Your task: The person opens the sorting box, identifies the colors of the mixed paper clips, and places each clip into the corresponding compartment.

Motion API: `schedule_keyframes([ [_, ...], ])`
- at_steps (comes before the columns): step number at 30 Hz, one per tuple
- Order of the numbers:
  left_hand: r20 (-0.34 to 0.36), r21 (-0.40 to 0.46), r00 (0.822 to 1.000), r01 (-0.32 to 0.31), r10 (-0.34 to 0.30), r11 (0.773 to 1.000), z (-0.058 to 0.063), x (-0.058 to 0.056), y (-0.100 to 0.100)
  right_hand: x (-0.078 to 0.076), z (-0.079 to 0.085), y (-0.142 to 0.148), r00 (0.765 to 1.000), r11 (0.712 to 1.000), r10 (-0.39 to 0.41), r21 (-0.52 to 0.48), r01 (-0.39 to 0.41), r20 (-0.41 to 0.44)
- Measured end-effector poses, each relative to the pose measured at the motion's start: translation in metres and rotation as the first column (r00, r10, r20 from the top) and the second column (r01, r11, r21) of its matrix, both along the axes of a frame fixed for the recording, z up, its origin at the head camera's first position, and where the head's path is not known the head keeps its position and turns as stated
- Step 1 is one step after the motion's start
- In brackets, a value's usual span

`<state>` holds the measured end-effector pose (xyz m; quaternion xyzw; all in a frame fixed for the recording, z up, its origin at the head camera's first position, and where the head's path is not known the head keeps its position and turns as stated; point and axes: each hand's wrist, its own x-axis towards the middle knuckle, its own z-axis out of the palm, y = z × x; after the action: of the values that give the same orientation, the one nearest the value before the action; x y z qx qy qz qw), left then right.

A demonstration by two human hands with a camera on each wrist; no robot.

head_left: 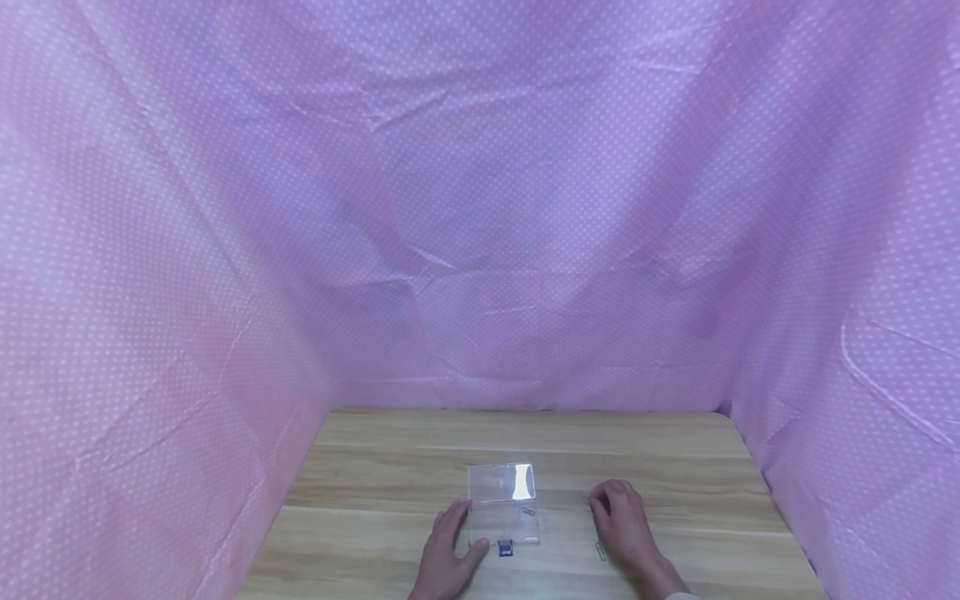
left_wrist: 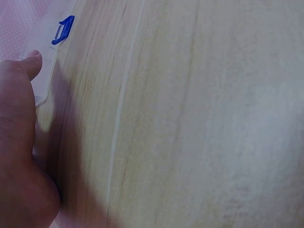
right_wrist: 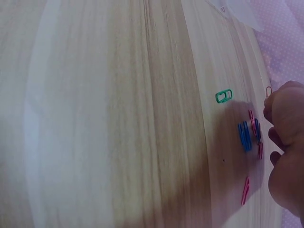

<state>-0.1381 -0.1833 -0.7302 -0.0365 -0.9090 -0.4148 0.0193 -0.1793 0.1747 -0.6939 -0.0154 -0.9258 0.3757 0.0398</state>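
Note:
A clear plastic box (head_left: pixel 504 523) with its lid (head_left: pixel 491 483) raised stands on the table, a blue latch (head_left: pixel 506 548) at its front. My left hand (head_left: pixel 447 552) rests against the box's left side, fingers near the hinge and thumb at the front corner. Inside the box lies a paper clip (head_left: pixel 528 511). To the right of it, my right hand (head_left: pixel 624 521) pinches a red paper clip (right_wrist: pixel 269 91) between its fingertips. Beneath that hand are a green clip (right_wrist: pixel 223 96), blue clips (right_wrist: pixel 244 136) and pink clips (right_wrist: pixel 245 191).
The wooden table (head_left: pixel 390 433) has its far edge against a pink dotted cloth (head_left: pixel 480 333), which also hangs on both sides. One loose paper clip (head_left: pixel 600 551) shows beside the right hand in the head view.

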Motion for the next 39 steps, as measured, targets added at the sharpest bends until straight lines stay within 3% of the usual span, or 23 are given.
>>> schedule_keyframes([
  [5,-0.014,0.01,1.0,-0.001,0.001,1.0,0.0,0.0,0.0,0.001,0.003,0.001,1.0,1.0,-0.004,-0.019,0.004,0.009],
  [12,-0.038,0.013,0.999,0.0,0.0,1.0,-0.004,0.0,-0.002,0.001,0.011,0.001,0.994,0.996,0.012,-0.085,-0.003,0.113],
  [18,-0.02,0.023,1.0,0.001,-0.001,1.0,-0.001,0.001,-0.001,0.004,0.018,-0.001,0.991,0.991,0.022,-0.132,-0.004,0.133],
  [25,-0.056,0.021,0.998,-0.004,0.005,1.0,-0.004,0.003,-0.001,0.007,0.018,-0.006,0.998,0.99,0.024,-0.14,-0.016,0.061],
  [32,-0.009,0.029,1.0,-0.015,0.015,0.999,-0.006,0.0,-0.001,0.009,0.022,-0.014,0.998,0.991,0.05,-0.128,-0.046,0.028],
  [39,-0.053,0.03,0.999,-0.005,0.007,1.0,-0.005,0.001,-0.001,0.01,0.023,-0.025,0.997,0.992,0.07,-0.105,-0.074,-0.043],
])
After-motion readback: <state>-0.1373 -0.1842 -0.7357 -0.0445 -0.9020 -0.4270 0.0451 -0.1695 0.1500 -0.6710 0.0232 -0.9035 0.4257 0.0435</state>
